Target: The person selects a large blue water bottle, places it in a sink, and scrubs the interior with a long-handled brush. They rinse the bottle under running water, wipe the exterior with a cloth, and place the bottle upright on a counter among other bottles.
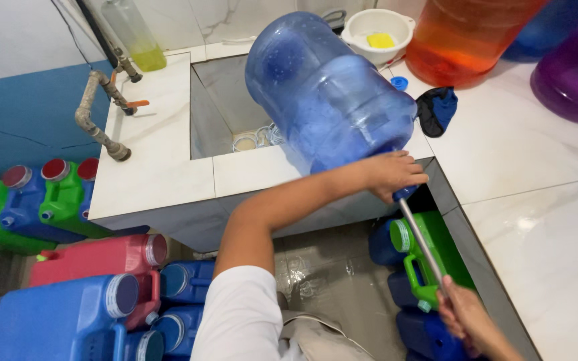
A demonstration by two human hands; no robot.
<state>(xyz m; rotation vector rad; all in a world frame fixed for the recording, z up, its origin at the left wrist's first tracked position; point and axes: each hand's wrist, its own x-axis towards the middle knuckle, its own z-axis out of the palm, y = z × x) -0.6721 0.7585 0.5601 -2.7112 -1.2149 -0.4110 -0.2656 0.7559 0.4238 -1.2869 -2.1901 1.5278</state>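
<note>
A large translucent blue water bottle [329, 93] lies tilted over the corner of a white tiled basin [162, 167], its neck pointing down toward me. My left hand [393, 172] is wrapped around the neck and holds the bottle up. My right hand [466, 317], at the lower right, grips the end of a thin metal rod [421, 244]. The rod runs up into the bottle's mouth, and its far end is hidden behind my left hand.
Blue [48, 321], red [95, 257] and green [68, 194] jerrycans crowd the floor at left; another green jerrycan [436, 254] sits under the rod. A tap pipe [98, 110] stands on the basin's left. On the counter are an orange tub [463, 37], a purple tub [573, 73], a white bowl [376, 27] and a dark cloth [436, 107].
</note>
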